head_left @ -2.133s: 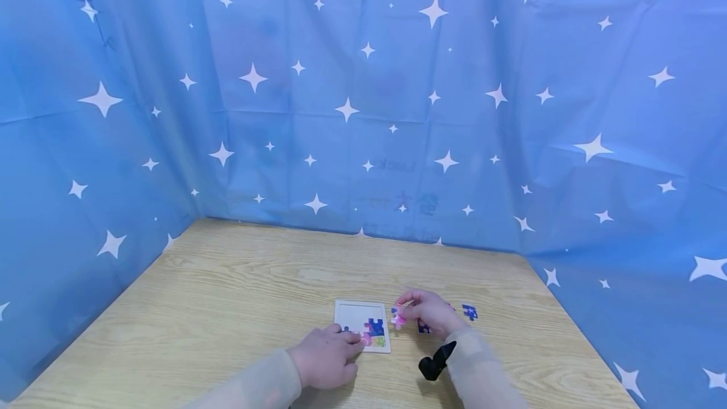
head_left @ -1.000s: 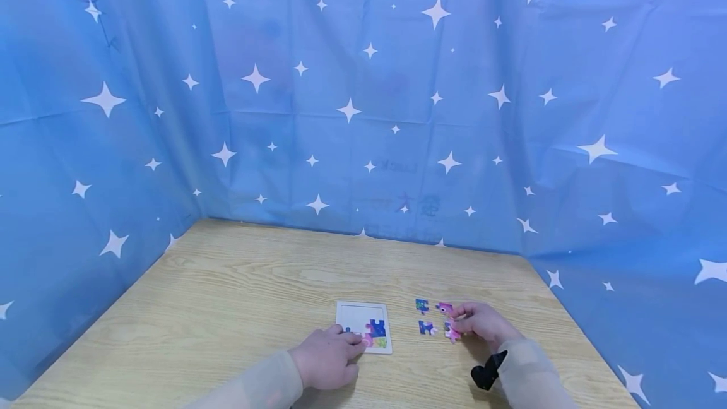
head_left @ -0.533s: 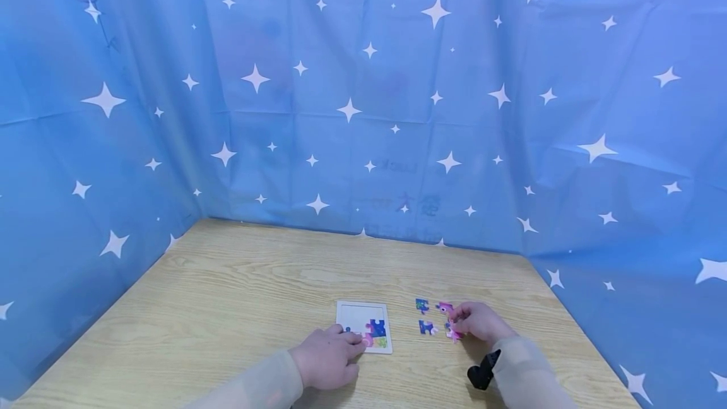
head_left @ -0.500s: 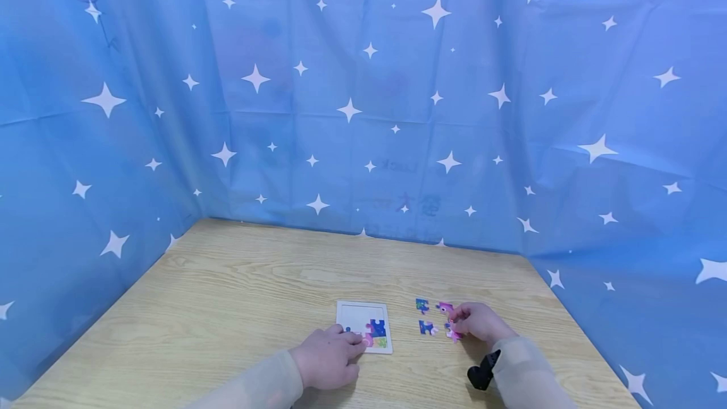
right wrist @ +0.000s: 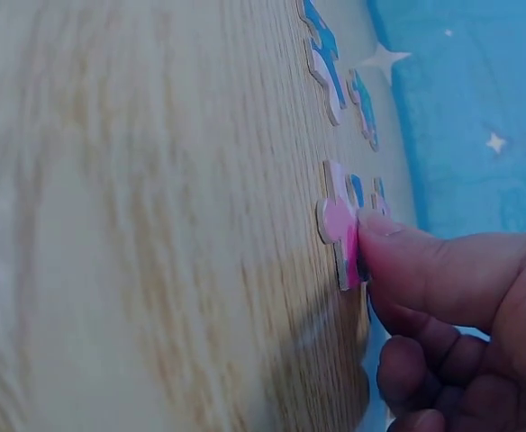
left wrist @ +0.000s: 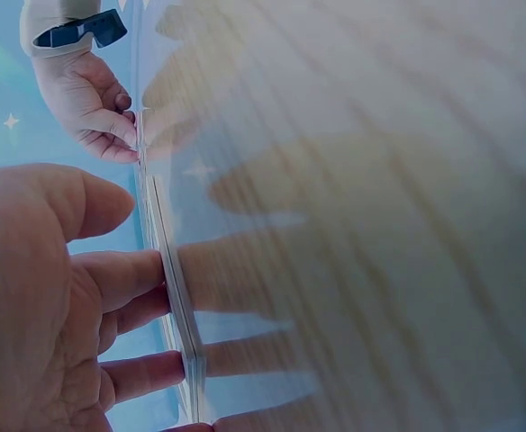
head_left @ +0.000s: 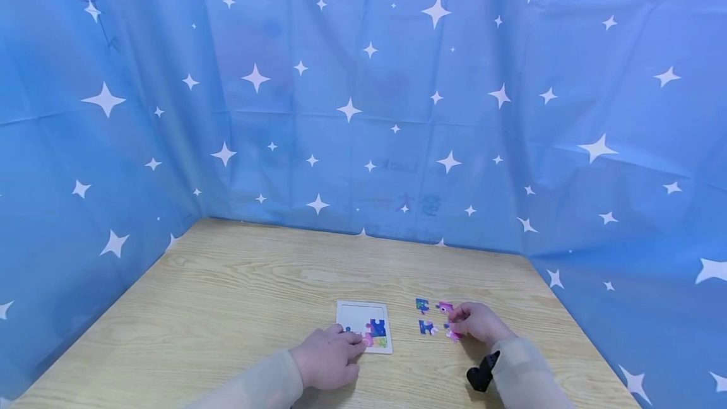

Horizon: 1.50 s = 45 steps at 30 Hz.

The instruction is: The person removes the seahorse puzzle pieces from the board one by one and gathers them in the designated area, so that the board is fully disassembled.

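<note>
My left hand (head_left: 326,358) lies with its fingertips on the near left part of a white puzzle tray (head_left: 363,303); in the left wrist view the outstretched fingers touch the tray's edge (left wrist: 180,297). Dark blue, pink and green pieces (head_left: 377,328) fill the tray's near right corner, and my fingers cover some of the near row. To the right, my right hand (head_left: 483,322) pinches a pink puzzle piece (right wrist: 338,220) between thumb and index finger, low at the tabletop. Beside it lie a pink piece with an eye (head_left: 443,308) and two blue pieces (head_left: 422,305).
The wooden table (head_left: 255,283) stretches away on both sides of the tray. A blue curtain with white stars (head_left: 363,144) hangs behind and along the sides. A black wrist device (head_left: 483,371) sits at the right sleeve.
My right hand has carried the pink piece from beside the tray rightward to the loose pieces. For the last half second it has barely moved. The left hand stays on the tray.
</note>
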### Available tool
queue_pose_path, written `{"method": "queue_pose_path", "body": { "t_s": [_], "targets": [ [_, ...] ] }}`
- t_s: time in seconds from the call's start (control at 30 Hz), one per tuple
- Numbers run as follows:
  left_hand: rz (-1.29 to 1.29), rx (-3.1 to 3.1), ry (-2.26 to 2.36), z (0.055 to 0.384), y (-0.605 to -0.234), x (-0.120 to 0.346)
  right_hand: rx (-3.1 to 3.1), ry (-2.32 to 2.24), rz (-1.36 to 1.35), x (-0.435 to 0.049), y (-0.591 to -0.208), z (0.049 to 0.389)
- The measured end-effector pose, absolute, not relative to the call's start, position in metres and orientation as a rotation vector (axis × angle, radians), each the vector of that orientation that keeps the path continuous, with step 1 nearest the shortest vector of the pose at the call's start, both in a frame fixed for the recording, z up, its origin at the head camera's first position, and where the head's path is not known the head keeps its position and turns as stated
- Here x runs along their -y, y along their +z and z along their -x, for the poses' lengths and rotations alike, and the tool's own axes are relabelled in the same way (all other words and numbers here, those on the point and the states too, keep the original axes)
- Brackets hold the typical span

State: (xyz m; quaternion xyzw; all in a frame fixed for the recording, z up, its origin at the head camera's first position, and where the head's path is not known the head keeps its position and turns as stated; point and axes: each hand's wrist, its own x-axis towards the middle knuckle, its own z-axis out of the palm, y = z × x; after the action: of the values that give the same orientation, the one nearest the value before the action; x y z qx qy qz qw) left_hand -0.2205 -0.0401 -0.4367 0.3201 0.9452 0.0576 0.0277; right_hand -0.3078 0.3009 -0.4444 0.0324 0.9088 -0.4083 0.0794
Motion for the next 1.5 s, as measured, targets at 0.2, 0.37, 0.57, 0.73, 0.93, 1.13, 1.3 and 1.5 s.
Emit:
{"method": "queue_pose_path", "body": {
  "t_s": [0.2, 0.37, 0.57, 0.73, 0.93, 1.13, 1.3, 1.5],
  "targets": [
    [-0.989, -2.921, 0.181, 0.221, -0.438, 0.04, -2.695, -1.206, -0.101, -0.3, -0.438, 0.307],
    [-0.988, -2.915, 0.183, 0.221, -0.438, 0.04, -2.739, -1.198, -0.043, -0.291, -0.431, 0.306],
    [-0.981, -2.908, 0.183, 0.221, -0.437, 0.04, -2.636, -1.354, -0.021, -0.269, -0.425, 0.305],
    [-0.966, -2.902, 0.197, 0.22, -0.435, 0.039, -2.645, -1.377, 0.038, -0.247, -0.423, 0.306],
    [-0.955, -2.892, 0.207, 0.22, -0.435, 0.038, -2.668, -1.381, 0.087, -0.221, -0.43, 0.307],
    [-0.957, -2.901, 0.208, 0.222, -0.437, 0.038, -2.647, -1.355, 0.224, -0.195, -0.439, 0.309],
    [-0.973, -2.908, 0.209, 0.223, -0.438, 0.038, -2.654, -1.3, 0.288, -0.179, -0.446, 0.309],
    [-0.999, -2.915, 0.215, 0.223, -0.439, 0.039, -2.639, -1.299, 0.305, -0.17, -0.454, 0.31]
  ]
}}
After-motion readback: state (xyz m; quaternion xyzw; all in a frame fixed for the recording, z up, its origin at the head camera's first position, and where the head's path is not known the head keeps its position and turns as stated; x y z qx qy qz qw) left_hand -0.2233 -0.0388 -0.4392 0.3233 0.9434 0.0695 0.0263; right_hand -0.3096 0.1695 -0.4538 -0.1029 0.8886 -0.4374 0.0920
